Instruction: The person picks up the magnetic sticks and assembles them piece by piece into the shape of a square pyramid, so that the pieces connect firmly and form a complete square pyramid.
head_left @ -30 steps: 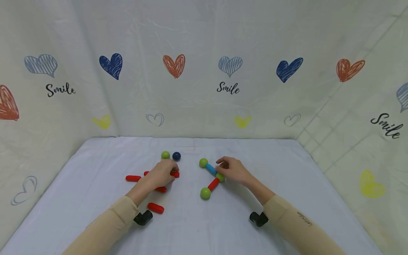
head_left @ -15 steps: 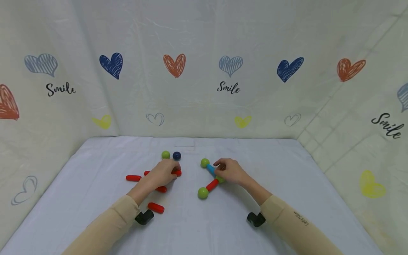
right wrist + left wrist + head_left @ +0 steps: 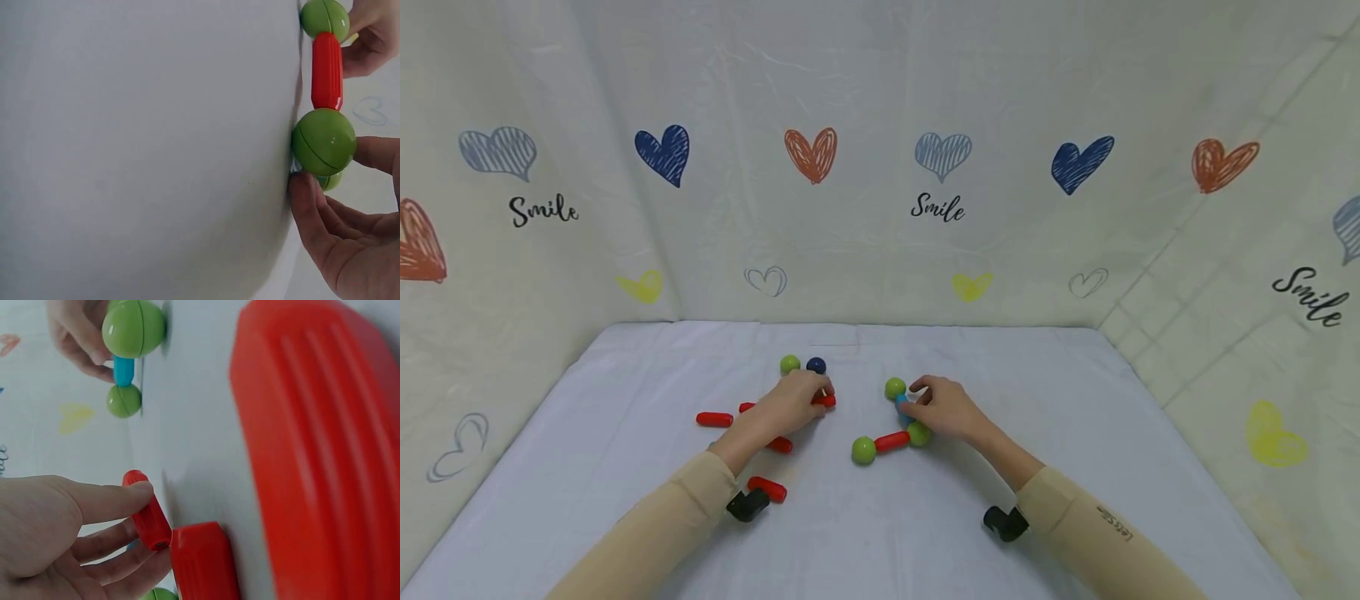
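Observation:
My left hand (image 3: 793, 400) pinches a red rod (image 3: 150, 512) between thumb and fingers, low over the cloth. To its right lies a bent ball-and-rod assembly: a green ball (image 3: 895, 388) at the far end, a blue rod (image 3: 902, 407), a middle green ball (image 3: 919, 434), a red connecting rod (image 3: 892, 442) and a near green ball (image 3: 863, 450). My right hand (image 3: 947, 407) grips the blue rod from the right, its fingers partly covering it. In the right wrist view the middle ball hides most of that grip.
Loose red rods lie around the left forearm, one at the left (image 3: 714, 419) and one nearer (image 3: 767, 489). Behind the left hand sit a loose green ball (image 3: 789, 364) and a dark blue ball (image 3: 816, 365). A white cloth (image 3: 880, 533) covers the table, with a heart-printed backdrop (image 3: 865, 250) behind.
The assembly has turned under my right hand: the near green ball swung left, the far one shifted right. My left hand moved slightly right and away with its red rod.

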Motion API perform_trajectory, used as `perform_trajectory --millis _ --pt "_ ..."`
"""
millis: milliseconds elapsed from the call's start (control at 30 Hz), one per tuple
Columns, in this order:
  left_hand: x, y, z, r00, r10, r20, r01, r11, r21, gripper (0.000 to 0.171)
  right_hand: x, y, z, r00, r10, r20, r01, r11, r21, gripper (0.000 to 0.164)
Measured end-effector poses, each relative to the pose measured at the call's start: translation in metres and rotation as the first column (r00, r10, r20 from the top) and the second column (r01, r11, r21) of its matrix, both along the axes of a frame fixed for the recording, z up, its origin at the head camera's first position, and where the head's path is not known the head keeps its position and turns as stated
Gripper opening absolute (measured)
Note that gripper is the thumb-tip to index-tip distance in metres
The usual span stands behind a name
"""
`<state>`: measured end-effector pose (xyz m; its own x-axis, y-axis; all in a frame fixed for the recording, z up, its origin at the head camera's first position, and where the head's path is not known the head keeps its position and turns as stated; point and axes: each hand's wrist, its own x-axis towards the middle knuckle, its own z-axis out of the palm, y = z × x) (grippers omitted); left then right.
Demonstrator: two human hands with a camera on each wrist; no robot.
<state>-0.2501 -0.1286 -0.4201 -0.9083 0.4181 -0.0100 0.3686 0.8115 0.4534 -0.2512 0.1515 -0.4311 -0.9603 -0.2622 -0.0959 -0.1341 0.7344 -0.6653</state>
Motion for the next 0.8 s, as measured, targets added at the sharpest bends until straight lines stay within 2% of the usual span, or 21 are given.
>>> perform_trajectory --millis 233,400,600,800 --pt "-0.006 0.008 -0.002 1.0 0.0 0.013 0.0 1.0 0.019 0.024 -0.001 -0.004 -0.001 1.0 -0.003 -0.001 0.003 0.999 -0.053 0.055" --pt "-0.011 0.013 -0.003 1.0 -0.004 -0.004 0.004 1.0 0.031 0.02 0.001 -0.006 -0.002 1.0 -0.001 -0.003 0.001 0.998 -0.07 0.061" --pt "-0.014 0.02 -0.001 0.999 -0.027 -0.017 0.027 0.999 0.03 0.019 0.004 -0.008 -0.002 1.0 -0.014 0.007 0.014 0.998 -0.066 0.057" --pt "-0.019 0.028 0.001 0.999 -0.041 0.006 0.041 0.999 0.03 0.02 0.005 -0.011 -0.004 0.999 -0.037 0.037 0.039 0.997 -0.072 0.057"
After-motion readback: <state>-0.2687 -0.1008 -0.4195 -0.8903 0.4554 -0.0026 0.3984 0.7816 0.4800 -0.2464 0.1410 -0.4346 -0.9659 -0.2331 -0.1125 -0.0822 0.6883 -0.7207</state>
